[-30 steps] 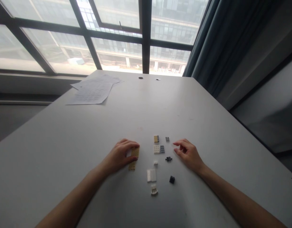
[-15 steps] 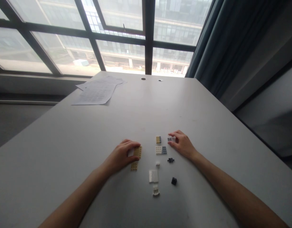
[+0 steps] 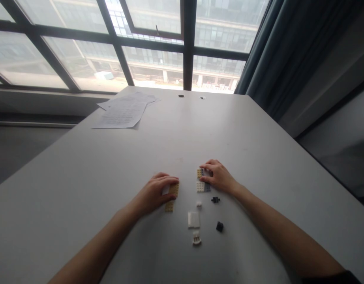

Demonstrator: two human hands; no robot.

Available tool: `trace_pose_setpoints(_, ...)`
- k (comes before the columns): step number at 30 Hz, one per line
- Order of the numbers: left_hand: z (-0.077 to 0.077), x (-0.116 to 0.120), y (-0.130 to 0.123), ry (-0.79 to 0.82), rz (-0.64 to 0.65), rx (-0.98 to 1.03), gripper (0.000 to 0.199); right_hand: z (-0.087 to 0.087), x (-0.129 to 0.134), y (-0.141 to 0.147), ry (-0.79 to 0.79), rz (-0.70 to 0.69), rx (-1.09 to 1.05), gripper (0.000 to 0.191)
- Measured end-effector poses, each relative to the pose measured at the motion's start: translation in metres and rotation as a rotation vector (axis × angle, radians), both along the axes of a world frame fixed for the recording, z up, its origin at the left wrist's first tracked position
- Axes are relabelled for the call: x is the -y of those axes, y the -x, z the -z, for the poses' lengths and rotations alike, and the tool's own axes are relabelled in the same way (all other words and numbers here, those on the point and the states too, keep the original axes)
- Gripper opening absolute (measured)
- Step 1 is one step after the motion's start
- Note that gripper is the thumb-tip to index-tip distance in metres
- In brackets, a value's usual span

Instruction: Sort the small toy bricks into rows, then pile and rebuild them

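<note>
My left hand [image 3: 155, 193] has thumb and fingers closed around the edges of a tan studded toy brick plate [image 3: 174, 190], and a second tan plate [image 3: 169, 206] lies just below the thumb. My right hand [image 3: 220, 176] curls over a small group of yellow and grey toy bricks [image 3: 199, 173], fingertips on its far edge and thumb on its near edge. Part of the grey side is hidden under those fingers. Right below the thumb lies a white studded plate [image 3: 200, 186] with a grey plate [image 3: 207, 187] beside it.
Nearer to me lie a dark grey piece with side pegs [image 3: 215, 200], a tiny white piece [image 3: 199, 204], flat white tiles [image 3: 194, 220], a black piece [image 3: 219, 226] and a white toothed piece [image 3: 196, 239]. Printed sheets [image 3: 119, 114] rest at the far left of the table.
My right hand has moved left, from around a small grey brick onto the yellow and grey group. That small brick is now hidden. My left hand keeps its place on the tan plate.
</note>
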State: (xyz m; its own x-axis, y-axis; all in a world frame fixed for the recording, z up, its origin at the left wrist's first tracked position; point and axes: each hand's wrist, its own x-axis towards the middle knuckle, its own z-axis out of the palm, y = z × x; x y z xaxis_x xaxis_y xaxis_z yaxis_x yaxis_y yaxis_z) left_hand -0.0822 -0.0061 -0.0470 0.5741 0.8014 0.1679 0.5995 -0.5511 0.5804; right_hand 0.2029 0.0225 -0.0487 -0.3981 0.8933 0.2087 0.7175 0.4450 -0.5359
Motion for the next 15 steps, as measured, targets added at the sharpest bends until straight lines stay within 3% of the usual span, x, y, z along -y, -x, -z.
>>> trace_pose_setpoints(15,-0.0026,0.0014,-0.0075,-0.086,0.000,0.003,0.025,-0.0021,-0.0003,0.0040,-0.031,-0.048,0.071,0.027)
